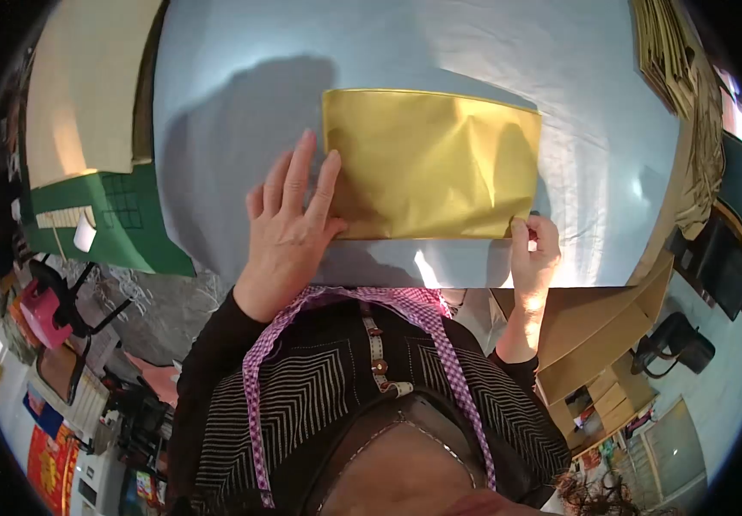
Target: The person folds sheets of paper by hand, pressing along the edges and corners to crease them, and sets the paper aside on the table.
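A yellow rectangular piece point(431, 163), smooth and slightly creased, lies flat on the pale blue-grey table surface point(242, 120). At its left edge is my left hand point(292, 206), fingers spread, the thumb and a fingertip touching the piece near its lower left corner. My right hand point(536, 245) pinches the lower right corner of the piece between thumb and curled fingers. Shadows fall across the left of the table and parts of the yellow piece.
Stacked brown folded pieces point(668, 60) stand at the table's right edge. On the left are a cream board point(87, 95) and a green mat point(122, 215). Below the table's right front is an open cardboard box point(594, 327). Chairs stand at both sides.
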A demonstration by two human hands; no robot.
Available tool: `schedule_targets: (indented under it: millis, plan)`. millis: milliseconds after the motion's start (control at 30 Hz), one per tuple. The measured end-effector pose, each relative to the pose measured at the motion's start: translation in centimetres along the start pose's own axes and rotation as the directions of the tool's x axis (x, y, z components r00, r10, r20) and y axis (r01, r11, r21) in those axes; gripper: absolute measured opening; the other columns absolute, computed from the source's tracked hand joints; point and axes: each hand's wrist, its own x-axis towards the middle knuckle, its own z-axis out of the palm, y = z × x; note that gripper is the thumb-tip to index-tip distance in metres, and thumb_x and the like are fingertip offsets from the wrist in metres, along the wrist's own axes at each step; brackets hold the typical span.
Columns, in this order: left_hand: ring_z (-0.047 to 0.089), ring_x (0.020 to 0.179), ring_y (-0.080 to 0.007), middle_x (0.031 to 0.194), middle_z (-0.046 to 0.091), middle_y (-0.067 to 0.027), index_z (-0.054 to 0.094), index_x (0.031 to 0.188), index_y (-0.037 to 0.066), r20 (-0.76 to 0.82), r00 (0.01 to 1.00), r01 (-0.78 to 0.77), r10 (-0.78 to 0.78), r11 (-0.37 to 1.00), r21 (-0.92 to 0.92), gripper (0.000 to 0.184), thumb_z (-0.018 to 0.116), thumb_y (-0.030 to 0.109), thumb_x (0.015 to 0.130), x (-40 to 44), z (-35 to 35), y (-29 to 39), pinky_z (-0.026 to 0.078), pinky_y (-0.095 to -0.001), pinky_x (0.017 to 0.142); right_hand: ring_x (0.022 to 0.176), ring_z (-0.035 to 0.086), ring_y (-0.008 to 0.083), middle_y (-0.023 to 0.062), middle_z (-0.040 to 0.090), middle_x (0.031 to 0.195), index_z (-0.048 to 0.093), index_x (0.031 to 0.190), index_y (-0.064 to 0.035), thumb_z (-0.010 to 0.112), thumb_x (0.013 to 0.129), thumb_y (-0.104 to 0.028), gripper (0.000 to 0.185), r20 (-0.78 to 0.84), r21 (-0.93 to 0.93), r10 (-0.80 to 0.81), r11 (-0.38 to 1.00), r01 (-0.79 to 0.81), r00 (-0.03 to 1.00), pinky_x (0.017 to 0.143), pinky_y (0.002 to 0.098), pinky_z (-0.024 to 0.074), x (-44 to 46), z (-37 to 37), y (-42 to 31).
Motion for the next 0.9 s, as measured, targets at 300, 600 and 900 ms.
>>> schedule_targets:
  millis: [300,600,900]
  plan:
    - [0.014,0.143,-0.0374,0.156,0.014,-0.0175,0.028,0.146,0.005,0.262,0.964,-0.064,0.039,0.994,0.088,0.105,0.084,0.028,0.059,4.0,-1.5,-0.7,0.019,-0.0513,0.112,0.069,0.055,0.0132,0.0058,0.059,0.079,0.062,0.086,0.0019,0.067,0.083,-0.002,0.007,0.035,-0.004,-0.022,1.000,0.022,0.999,0.065,0.0256,0.0464,0.3,-0.6,0.0]
    - [0.015,0.143,-0.0370,0.155,0.013,-0.0216,0.026,0.143,-0.004,0.327,0.944,-0.070,0.033,0.992,0.102,0.112,0.085,0.032,0.055,4.9,-1.3,-0.8,0.019,-0.0493,0.112,0.066,0.054,0.0128,0.0061,0.059,0.076,0.062,0.085,0.0022,0.066,0.084,-0.001,0.005,0.055,-0.039,-0.021,0.999,0.023,0.998,0.062,0.0250,0.0452,0.8,-0.8,-0.2]
    - [0.015,0.143,-0.0365,0.154,0.013,-0.0223,0.026,0.144,-0.001,0.345,0.937,-0.101,0.059,0.989,0.105,0.114,0.085,0.035,0.053,5.1,-1.6,-0.9,0.018,-0.0500,0.112,0.068,0.053,0.0132,0.0065,0.058,0.077,0.062,0.086,0.0019,0.064,0.085,-0.001,0.003,0.040,-0.100,-0.048,0.994,0.052,0.998,0.063,0.0258,0.0443,0.7,-0.4,0.0]
